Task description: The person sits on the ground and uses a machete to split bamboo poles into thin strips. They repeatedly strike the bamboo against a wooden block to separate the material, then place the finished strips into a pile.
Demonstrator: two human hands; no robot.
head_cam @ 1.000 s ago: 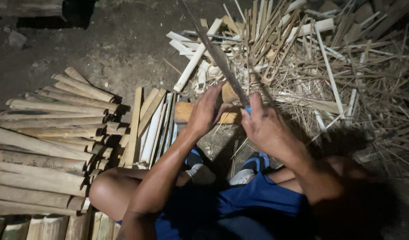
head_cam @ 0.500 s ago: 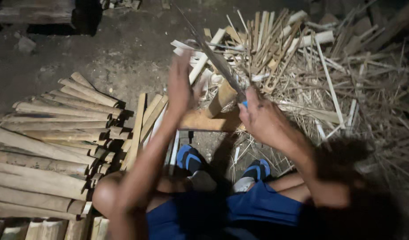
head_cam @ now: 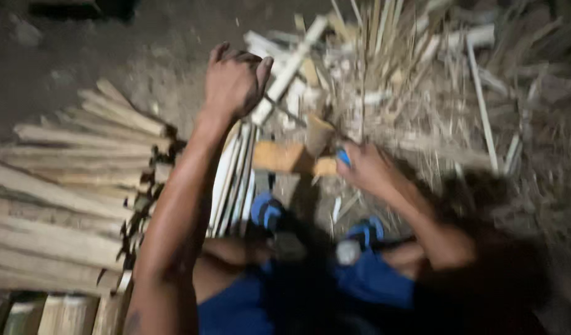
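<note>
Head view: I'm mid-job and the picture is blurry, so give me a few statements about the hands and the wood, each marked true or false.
1. The left hand is raised above the ground. True.
2. The right hand rests on the stack of split slats. False: it is low, beside the wood block, apart from the stack.
3. The stack of slats lies at the person's left. True.
4. The loose pile of scraps lies at the left. False: it lies ahead and to the right.
</note>
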